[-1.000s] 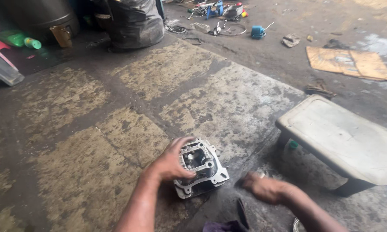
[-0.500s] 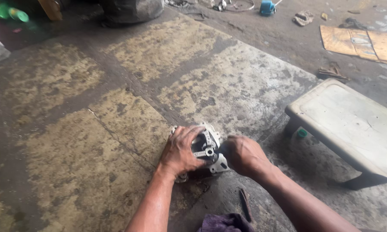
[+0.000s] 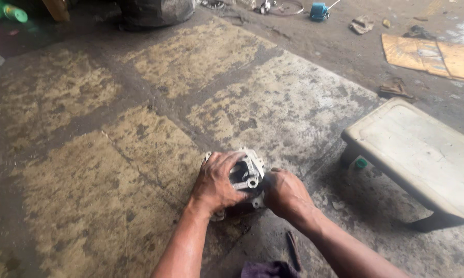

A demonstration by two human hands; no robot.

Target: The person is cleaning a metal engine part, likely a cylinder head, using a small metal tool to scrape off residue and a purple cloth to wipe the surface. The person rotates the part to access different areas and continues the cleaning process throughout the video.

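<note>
While a low stool (image 3: 422, 154) stands near, both hands' fingers (image 3: 227, 164) clasp the engine part (image 3: 247, 172).

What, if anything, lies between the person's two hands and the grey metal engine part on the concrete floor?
Nothing visible does. The left hand lies over the top of the engine part, fingers curled onto it, and the right hand presses against its right side. The low stool and the dark tool lie apart from it.

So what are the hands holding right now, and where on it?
Left hand grips the metal engine part over its top left side; right hand presses its right edge.
</note>
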